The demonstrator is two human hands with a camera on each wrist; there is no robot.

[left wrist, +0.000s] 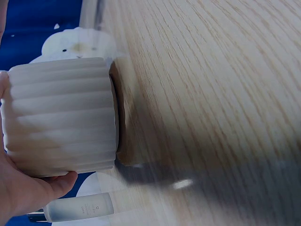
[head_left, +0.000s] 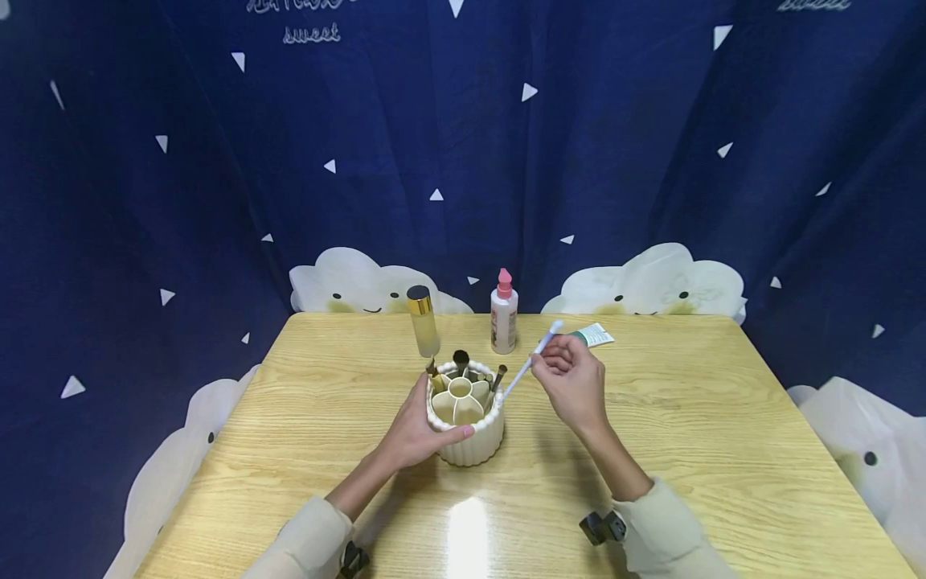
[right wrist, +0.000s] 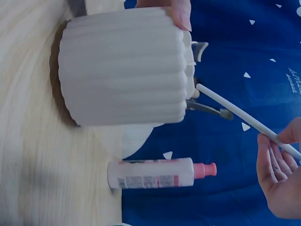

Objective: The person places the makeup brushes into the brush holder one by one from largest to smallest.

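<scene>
A cream makeup brush holder (head_left: 470, 447), round with ribbed walls and petal-shaped compartments, stands upright on the table. My left hand (head_left: 418, 428) grips it from the left, with the thumb along the near rim. Several brushes stand in it, among them a dark fluffy brush (head_left: 460, 359) and a slim brush (head_left: 500, 375). My right hand (head_left: 575, 383) pinches a slim white stick (right wrist: 237, 112) with a thicker pale upper end. Its lower tip is at the holder's right rim; whether it touches cannot be told. The right wrist view shows the holder's ribbed side (right wrist: 124, 70).
Behind the holder stand a yellowish bottle (head_left: 425, 331) with a black and gold cap and a white bottle (head_left: 503, 323) with a pink pump. A white and green tube (head_left: 596, 334) lies behind my right hand. A dark blue curtain (head_left: 477, 145) hangs beyond the wooden table (head_left: 694, 418).
</scene>
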